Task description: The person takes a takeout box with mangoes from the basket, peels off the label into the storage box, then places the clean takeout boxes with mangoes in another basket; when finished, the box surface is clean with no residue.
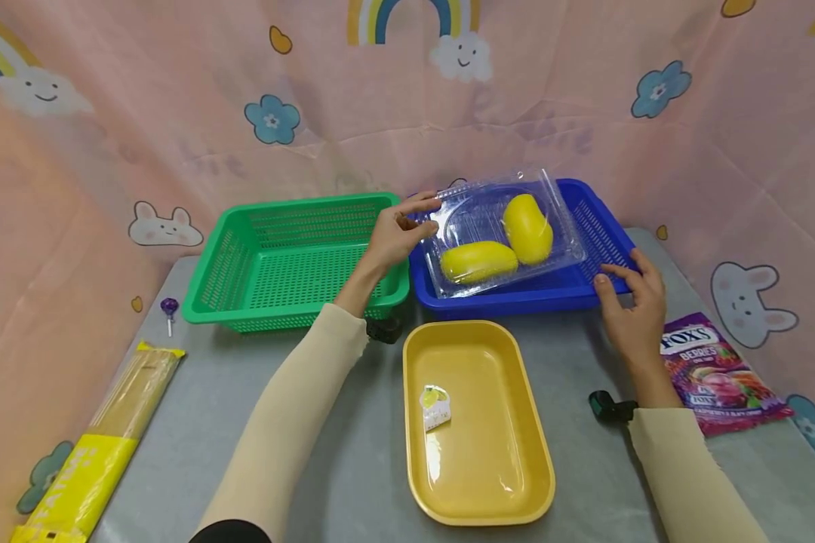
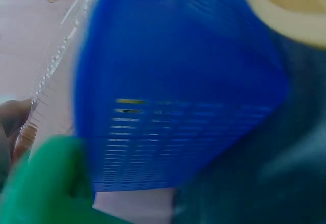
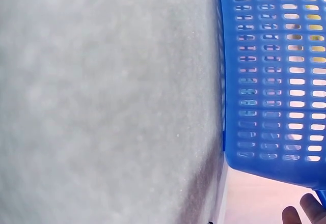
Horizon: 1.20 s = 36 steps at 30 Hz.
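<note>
A clear plastic container (image 1: pixel 564 234) lies tilted across the blue basket (image 1: pixel 516 305). Two yellow mango-like fruits (image 1: pixel 478 262) show through its plastic; whether they lie inside or under it I cannot tell. My left hand (image 1: pixel 397 234) pinches the container's left edge between thumb and fingers, and the left wrist view shows that hand (image 2: pixel 12 127) at the plastic rim. At the basket's right side, my right hand (image 1: pixel 635 313) grips the rim with thumb and fingers. Only its fingertips (image 3: pixel 291 216) appear in the right wrist view, beside the blue slotted wall (image 3: pixel 275 81).
A green basket (image 1: pixel 292 313) stands left of the blue one. In front is a yellow tray (image 1: pixel 478 452) bearing a small sticker (image 1: pixel 436 408). To the left lie a purple lollipop (image 1: pixel 169 306) and a long yellow packet (image 1: pixel 102 445); a purple candy bag (image 1: pixel 716 377) lies right.
</note>
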Tool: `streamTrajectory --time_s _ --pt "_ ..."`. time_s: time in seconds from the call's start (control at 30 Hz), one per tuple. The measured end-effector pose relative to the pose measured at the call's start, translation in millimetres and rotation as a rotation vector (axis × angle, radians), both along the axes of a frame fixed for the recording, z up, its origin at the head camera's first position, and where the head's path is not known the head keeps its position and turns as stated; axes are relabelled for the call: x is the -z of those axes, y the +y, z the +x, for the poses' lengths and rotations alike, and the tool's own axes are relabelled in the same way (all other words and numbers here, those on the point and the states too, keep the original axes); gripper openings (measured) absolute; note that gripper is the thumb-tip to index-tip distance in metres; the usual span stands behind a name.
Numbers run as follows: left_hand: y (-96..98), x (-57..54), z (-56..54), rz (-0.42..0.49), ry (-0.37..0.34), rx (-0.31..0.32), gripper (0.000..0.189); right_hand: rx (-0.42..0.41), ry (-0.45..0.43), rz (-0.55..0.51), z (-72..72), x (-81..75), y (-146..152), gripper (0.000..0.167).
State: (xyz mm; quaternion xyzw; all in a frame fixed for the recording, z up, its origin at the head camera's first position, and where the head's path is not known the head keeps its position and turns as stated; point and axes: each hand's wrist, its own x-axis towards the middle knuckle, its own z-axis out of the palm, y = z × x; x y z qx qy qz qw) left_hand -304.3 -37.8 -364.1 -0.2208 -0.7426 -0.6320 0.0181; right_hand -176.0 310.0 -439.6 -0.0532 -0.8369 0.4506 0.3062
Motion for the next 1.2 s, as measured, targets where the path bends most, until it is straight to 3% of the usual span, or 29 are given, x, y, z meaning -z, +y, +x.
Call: streamTrajectory --time_s 0.23,0.47,0.77,1.0,1.2 --pt "3.7 6.2 1.4 -0.180 0.081 0.035 0.033 -0.008 0.016 0.021 0.2 -0.5 -0.9 0.036" --pt "7.7 6.8 0.3 -0.321 0.107 0.057 0.035 -0.015 0.037 0.040 -0.3 -1.2 -2.8 0.035" --pt "8.5 6.2 2.6 -0.577 0.149 -0.005 0.037 -0.005 0.009 0.048 2.4 -1.2 0.0 0.035" --pt "6.3 9.1 0.2 -0.621 0.098 0.019 0.051 -0.003 0.015 0.056 2.5 -1.9 0.2 0.035" --pt "2.2 9.7 0.3 -0.673 0.096 0.041 0.049 -0.005 0.020 0.052 1.3 -1.0 -1.7 0.035"
